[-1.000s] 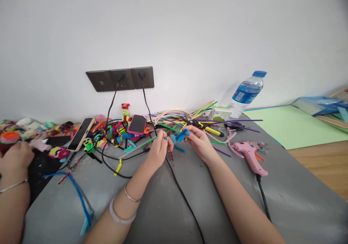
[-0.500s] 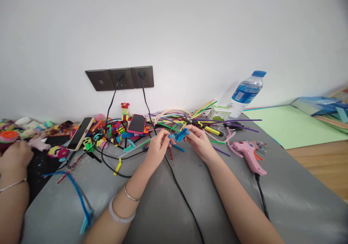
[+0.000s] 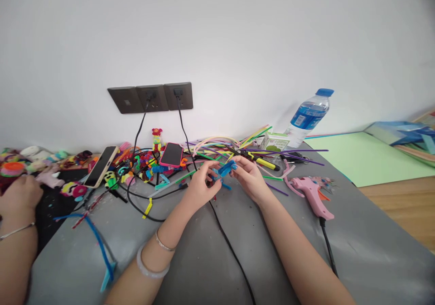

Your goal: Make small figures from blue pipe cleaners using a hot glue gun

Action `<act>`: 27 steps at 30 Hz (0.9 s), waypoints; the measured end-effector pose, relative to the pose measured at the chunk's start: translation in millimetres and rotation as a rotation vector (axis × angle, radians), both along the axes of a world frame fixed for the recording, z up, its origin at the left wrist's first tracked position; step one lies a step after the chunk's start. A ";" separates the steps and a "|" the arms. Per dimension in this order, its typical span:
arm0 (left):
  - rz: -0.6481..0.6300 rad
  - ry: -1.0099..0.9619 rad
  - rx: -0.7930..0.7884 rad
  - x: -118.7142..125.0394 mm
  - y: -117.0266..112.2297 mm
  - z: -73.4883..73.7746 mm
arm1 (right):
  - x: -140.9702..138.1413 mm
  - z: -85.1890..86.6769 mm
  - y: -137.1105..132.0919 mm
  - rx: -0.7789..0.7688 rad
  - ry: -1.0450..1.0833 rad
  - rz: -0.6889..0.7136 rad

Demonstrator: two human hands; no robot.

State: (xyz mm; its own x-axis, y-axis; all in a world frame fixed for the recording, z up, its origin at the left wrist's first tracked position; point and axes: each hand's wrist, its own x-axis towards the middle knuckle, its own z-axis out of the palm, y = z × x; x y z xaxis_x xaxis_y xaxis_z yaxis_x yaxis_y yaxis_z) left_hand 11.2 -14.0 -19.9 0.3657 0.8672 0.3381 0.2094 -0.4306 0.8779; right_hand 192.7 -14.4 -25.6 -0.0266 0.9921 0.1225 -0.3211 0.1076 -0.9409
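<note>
My right hand (image 3: 250, 179) pinches a looped piece of blue pipe cleaner (image 3: 225, 169) between thumb and fingers. On its other side my left hand (image 3: 201, 185) has its fingertips at the piece's left end, with the thumb a little lower and apart from them. A lighter blue bit shows at the left fingertips, but its shape is partly hidden. Behind both hands lies a loose bundle of coloured pipe cleaners (image 3: 217, 142). Cutting pliers with yellow handles (image 3: 267, 162) rest just beyond my right hand.
A pink glue gun (image 3: 314, 197) lies at the right, its cord running to the front. A water bottle (image 3: 307, 117) leans by the wall. Two phones (image 3: 171, 154) and small pipe-cleaner figures stand left. Black cables cross the grey table. Another person's hand (image 3: 21, 196) is at far left.
My left hand has shifted its grip: the thumb has moved down and away from the fingers, which now reach over the blue piece's left end. My right hand stays nearly still.
</note>
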 end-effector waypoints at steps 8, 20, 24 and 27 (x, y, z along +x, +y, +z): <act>0.033 -0.123 -0.022 -1.9 2.2 3.9 | 0.0 0.4 -0.6 0.052 -0.065 0.021; 0.002 -0.255 -0.117 -4.6 4.3 5.9 | 2.4 -1.4 0.0 0.325 -0.208 -0.086; 0.009 -0.270 -0.134 -6.6 6.3 7.7 | 5.4 -1.9 -0.2 0.329 -0.280 -0.088; 0.008 -0.267 -0.136 -8.0 7.1 9.7 | 6.8 -2.1 -0.5 0.316 -0.306 -0.086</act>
